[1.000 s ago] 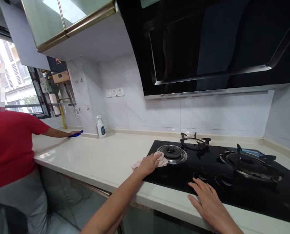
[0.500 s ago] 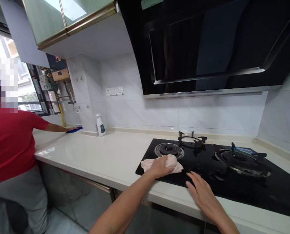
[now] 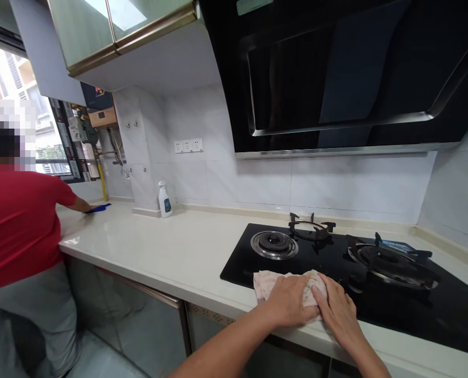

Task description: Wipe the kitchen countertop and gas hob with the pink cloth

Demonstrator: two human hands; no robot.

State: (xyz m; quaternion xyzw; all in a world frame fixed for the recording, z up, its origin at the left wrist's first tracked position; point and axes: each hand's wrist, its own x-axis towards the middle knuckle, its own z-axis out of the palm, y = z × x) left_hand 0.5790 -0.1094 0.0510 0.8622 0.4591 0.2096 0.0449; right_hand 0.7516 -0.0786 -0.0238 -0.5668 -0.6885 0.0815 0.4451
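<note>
A pale pink cloth (image 3: 266, 283) lies bunched over the front edge of the black glass gas stove (image 3: 237, 262). My left hand (image 3: 291, 300) grips the bunched part from above with its fingers curled. Against the cloth's right side presses my right hand (image 3: 336, 305), thumb and fingers closing on it. The left burner (image 3: 274, 244) has no pan support on it and sits just behind the cloth. To the right, a control knob (image 3: 355, 284) shows near my right fingertips.
A loose black pan support (image 3: 311, 229) stands at the stove's back, another on the right burner (image 3: 393, 265). The range hood (image 3: 336, 150) overhangs. A white spray bottle (image 3: 165, 199) stands on the counter (image 3: 202, 236). At left, a co-worker in red (image 3: 17, 226) holds a blue cloth (image 3: 99, 208).
My left hand has drawn the cloth right and toward me, off the left burner's rim. My right hand has come onto the cloth. The co-worker's blue cloth has moved left.
</note>
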